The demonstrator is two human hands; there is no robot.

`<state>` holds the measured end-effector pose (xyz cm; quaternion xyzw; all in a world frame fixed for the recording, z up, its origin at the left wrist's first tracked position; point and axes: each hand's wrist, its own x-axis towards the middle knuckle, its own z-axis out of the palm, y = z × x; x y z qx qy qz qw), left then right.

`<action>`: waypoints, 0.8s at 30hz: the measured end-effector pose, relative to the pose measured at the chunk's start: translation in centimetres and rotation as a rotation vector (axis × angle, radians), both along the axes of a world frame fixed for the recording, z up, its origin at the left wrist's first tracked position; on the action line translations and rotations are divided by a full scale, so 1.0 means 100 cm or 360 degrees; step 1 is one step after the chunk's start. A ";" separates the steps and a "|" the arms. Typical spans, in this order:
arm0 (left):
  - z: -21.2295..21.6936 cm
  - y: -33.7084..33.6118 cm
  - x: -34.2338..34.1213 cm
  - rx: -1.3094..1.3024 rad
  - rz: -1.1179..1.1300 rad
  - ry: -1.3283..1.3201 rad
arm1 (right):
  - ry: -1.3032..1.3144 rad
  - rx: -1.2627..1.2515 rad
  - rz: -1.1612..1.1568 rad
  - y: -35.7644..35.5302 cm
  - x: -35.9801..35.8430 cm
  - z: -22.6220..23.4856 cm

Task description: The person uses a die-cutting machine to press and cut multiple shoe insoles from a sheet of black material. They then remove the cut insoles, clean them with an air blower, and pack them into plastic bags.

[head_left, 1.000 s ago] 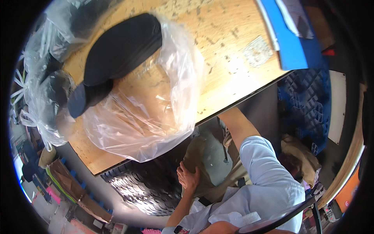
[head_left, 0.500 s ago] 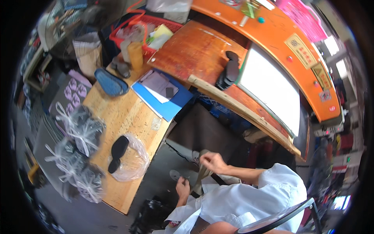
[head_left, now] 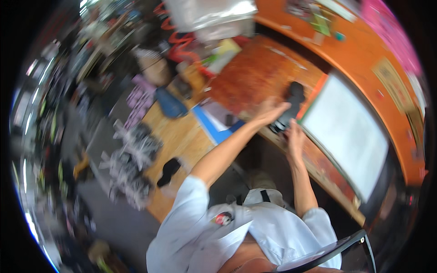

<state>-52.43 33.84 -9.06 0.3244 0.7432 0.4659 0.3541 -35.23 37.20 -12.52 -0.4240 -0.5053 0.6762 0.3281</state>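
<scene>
A black shoe sole (head_left: 291, 107) is seen lying on the reddish-brown table (head_left: 255, 77), just beside the left edge of a large white panel (head_left: 346, 136). That panel is taken here as the landmark. The sole's long axis runs roughly along the panel's left edge, from its rounded far end down toward the table's near rim.

Both hands are met at the sole. The left hand (head_left: 269, 113) is laid flat against the sole's side away from the panel, fingers stretched out and pointing toward the panel; nothing is clasped in it. The right hand (head_left: 295, 136) is placed at the sole's near end, close to the panel's lower left corner. Its fingers are raised toward the sole, but whether they are closed around it cannot be told, because the picture is blurred there.

Neither hand is clearly nearer: the sole is touched by the left hand from the side and approached by the right from below.

Farther from the panel, on a lighter wooden table (head_left: 182, 136), a second dark sole (head_left: 169, 171) is seen well apart from both hands, beside clear plastic bags (head_left: 132, 159).
</scene>
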 end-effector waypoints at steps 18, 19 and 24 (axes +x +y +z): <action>-0.021 0.050 -0.012 -0.0143 -0.0530 -0.0436 | -0.0331 -0.0776 -0.0098 0.050 -0.015 0.000; -0.021 0.047 -0.015 -0.0125 -0.0535 -0.0574 | -0.0278 -0.0742 -0.0022 0.048 -0.019 -0.002; -0.027 0.036 -0.025 -0.0054 -0.0519 -0.0807 | -0.0346 -0.0441 -0.0048 0.046 -0.038 -0.008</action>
